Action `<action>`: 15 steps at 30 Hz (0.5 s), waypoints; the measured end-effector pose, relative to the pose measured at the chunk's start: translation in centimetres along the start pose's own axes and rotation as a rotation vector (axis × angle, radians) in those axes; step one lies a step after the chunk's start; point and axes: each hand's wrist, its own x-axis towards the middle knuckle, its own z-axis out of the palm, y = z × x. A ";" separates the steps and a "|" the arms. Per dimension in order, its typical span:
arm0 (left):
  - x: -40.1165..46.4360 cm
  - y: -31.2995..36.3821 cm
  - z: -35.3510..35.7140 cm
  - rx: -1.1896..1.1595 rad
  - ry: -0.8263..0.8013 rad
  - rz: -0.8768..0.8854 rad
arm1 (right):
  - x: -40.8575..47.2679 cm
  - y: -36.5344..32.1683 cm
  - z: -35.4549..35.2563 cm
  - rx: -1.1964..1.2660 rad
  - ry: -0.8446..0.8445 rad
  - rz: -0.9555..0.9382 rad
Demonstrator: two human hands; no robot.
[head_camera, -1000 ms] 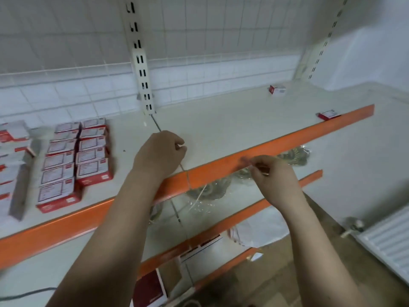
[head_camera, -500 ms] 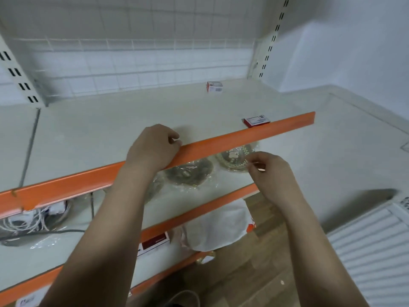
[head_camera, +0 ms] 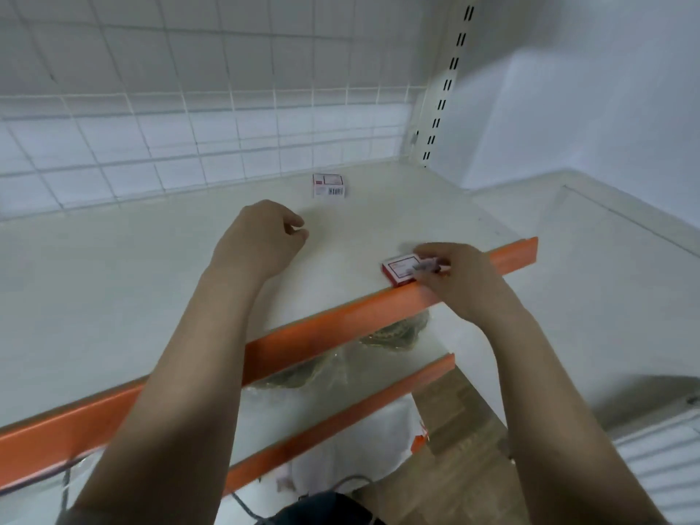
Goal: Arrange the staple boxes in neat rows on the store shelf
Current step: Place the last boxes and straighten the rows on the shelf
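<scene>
The right hand (head_camera: 460, 282) reaches over the orange front edge (head_camera: 341, 327) of the shelf, and its fingertips (head_camera: 428, 267) pinch the right end of a red staple box (head_camera: 399, 272). The box lies flat, white label up, right at the front of the shelf (head_camera: 132, 278), just behind the orange lip. Motion blur hides exactly how the thumb sits, but the fingers curl onto the box.

The left hand (head_camera: 261, 240) hovers over the middle of the shelf, well apart from that box, fingers loosely curled toward the thumb with nothing between them. Whether it touches the shelf surface cannot be told.

A second staple box (head_camera: 328, 185) stands farther back, near the white wire grid (head_camera: 189, 119) that forms the rear panel, a barcode showing on its front side. It is apart from both hands.

A slotted upright (head_camera: 441, 104) rises at the shelf's right rear corner. Under the top shelf, a lower shelf with its own orange edge (head_camera: 341, 422) carries items wrapped in clear plastic (head_camera: 329, 369). A white radiator (head_camera: 663, 467) shows at lower right, above a wood-pattern floor (head_camera: 454, 422).
</scene>
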 end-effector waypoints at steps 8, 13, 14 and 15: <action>7.5 1.4 0.3 0.062 0.008 -0.019 | 6.8 1.7 -0.6 -0.045 -0.335 -0.016; 10.3 1.6 0.4 0.096 -0.016 -0.046 | 9.7 2.6 0.3 0.049 -0.368 -0.047; 10.9 1.6 0.5 0.109 -0.018 -0.044 | 10.4 2.7 0.5 0.064 -0.344 -0.055; 11.4 1.7 0.6 0.122 -0.021 -0.047 | 10.9 2.9 0.8 0.078 -0.324 -0.061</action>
